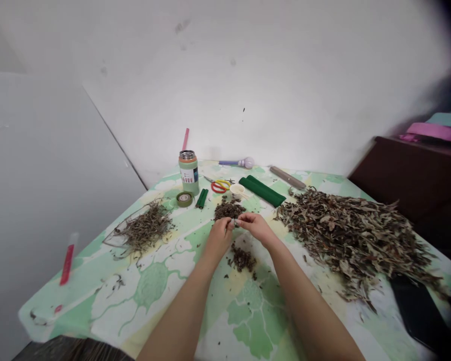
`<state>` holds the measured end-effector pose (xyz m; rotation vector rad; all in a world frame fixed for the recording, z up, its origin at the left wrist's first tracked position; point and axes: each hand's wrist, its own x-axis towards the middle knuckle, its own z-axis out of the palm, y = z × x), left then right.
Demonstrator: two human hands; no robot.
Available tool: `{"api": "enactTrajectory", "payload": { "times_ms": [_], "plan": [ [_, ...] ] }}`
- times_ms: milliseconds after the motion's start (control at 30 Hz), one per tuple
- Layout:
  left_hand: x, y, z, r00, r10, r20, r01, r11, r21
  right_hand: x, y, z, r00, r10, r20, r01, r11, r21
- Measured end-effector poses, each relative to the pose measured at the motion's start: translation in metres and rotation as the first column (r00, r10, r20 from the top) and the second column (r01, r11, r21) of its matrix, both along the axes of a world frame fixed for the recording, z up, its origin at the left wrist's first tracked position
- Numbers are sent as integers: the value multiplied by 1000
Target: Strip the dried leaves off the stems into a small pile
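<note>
My left hand [221, 231] and my right hand [256, 226] meet fingertip to fingertip over the middle of the table. Both are pinched closed; whatever sits between the fingers is too small to make out. Just behind them lies a pile of crumbled dried leaves [227, 208]. A smaller heap of dark crumbs [243, 258] rests between my forearms. On the right spreads a large pile of whole dried leaves [346, 230]. Bare dried stems [146, 228] are gathered to the left.
Behind the hands stand a green thermos [189, 175], its lid [184, 199], scissors [220, 187], a small white cup [237, 191] and green rolls [262, 190]. A brown stick-like roll [287, 177] lies near the wall. A black phone [419, 311] lies at right.
</note>
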<state>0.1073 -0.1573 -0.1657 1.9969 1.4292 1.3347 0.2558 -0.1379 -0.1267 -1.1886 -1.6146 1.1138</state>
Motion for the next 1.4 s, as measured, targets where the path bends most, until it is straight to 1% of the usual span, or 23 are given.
{"api": "enactTrajectory", "payload": {
  "times_ms": [100,200,300,400,500,633,733,900,1067,1267,1400],
  "plan": [
    [0,-1,3,999,21,29,-21,1000,-20,-1,-1,2,999,18,-32,-19,1000,-16],
    [-1,-1,4,997,36,63,-34,999,-34,1,-2,3,998,9,-61,-11,999,-32],
    [-4,3,2,996,49,81,-46,998,-35,2,-3,4,996,11,-84,-15,999,-45],
    [-7,8,-1,995,42,87,-39,998,-41,3,-4,6,995,45,-90,-51,997,-65],
    [-8,9,0,994,10,113,-4,999,-48,4,-5,6,993,70,-92,-77,994,-80],
    [-5,5,5,987,-75,144,75,997,5,3,-5,5,992,89,-92,-97,992,-85],
    [-1,2,8,983,-115,144,115,993,10,0,-5,5,991,106,-88,-113,990,-83],
    [2,2,6,979,-104,177,107,994,-6,0,-5,3,991,115,-69,-119,991,-65],
    [2,3,3,974,-78,214,84,996,-19,2,-1,-2,998,61,-25,-62,998,-8],
    [4,3,4,962,-57,267,75,995,-59,-9,-4,-10,995,60,76,-65,996,63],
    [5,2,5,949,-28,315,63,993,-101,-11,-2,-15,997,30,68,-34,997,66]
  ]
}}
